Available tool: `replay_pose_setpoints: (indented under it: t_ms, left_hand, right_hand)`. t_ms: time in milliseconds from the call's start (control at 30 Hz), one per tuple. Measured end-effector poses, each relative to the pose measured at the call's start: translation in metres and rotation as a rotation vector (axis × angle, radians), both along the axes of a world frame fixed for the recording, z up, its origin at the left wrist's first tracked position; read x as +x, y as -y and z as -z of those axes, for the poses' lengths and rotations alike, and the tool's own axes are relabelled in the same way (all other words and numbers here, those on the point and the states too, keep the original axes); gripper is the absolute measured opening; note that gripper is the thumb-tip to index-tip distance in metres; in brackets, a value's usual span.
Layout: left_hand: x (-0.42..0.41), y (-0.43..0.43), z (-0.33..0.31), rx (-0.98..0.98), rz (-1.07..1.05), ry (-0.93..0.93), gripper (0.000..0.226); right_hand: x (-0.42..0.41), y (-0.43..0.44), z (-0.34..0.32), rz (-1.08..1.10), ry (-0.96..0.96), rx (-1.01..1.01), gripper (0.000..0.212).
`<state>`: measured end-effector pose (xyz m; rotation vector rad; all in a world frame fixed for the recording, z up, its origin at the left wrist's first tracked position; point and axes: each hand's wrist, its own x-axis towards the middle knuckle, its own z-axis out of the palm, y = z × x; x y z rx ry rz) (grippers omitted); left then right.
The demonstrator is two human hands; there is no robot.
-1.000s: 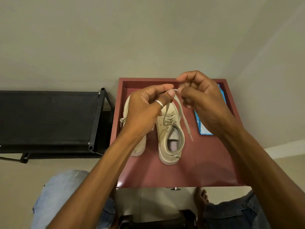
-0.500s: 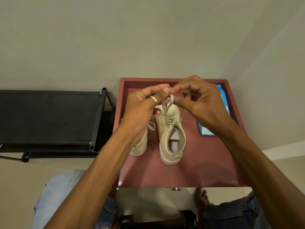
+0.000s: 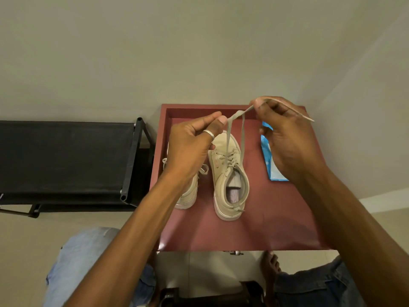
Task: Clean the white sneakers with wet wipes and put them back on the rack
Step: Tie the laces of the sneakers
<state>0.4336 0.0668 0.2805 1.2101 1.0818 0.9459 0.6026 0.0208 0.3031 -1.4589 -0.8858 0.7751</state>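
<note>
While both our hands hold its lace [image 3: 243, 138] up, the middle sneaker [image 3: 230, 176] lies with its long axis running straight away from us, toe toward the wall and heel toward our knees. The left sneaker [image 3: 188, 197] sits just beside it, parallel and pointing the same way, with much of it hidden under our left wrist.

We count two sneakers, one pack of wipes [image 3: 268, 160] and one rack [image 3: 66, 158]. Both shoes stand on their soles on the red table [image 3: 276, 222], toward its left half; the table has a raised rim along its far and left edges.

The sneakers look cream rather than pure white, with thick pale soles and laces of the same tone. The middle one shows a grey lining and a pale insole through its opening.

Our left hand [image 3: 190, 147], a ring on one finger, pinches the lace between thumb and forefinger, the other fingers curled in. Our right hand [image 3: 285, 140] pinches the lace farther along at its fingertips, and the loose tip sticks out past it to the right. Two strands drop from between the hands to the eyelets.

The blue-and-white pack lies flat to the right of the middle sneaker, partly behind our right hand. The black rack stands just left of the table.
</note>
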Motion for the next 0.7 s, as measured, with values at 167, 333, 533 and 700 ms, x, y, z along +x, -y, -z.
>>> replay_pose_setpoints:
  t_ms: [167,333,533,700]
  left_hand:
    - [0.002,0.001,0.000,-0.036,-0.131,0.098,0.021]
    - [0.004,0.001,-0.002,-0.224,-0.165,0.430,0.015]
    - [0.001,0.000,-0.001,-0.401,-0.089,0.648,0.017]
    - [-0.009,-0.013,0.012,-0.234,-0.157,0.218,0.022]
  right_hand:
    - [0.003,-0.004,0.003,-0.022,-0.385,-0.013,0.015]
    - [-0.002,-0.005,0.002,-0.034,-0.544,-0.043,0.017]
    - [0.003,-0.003,0.001,0.052,-0.717,-0.065,0.015]
    - [0.026,-0.001,0.008,0.217,-0.726,-0.248,0.008]
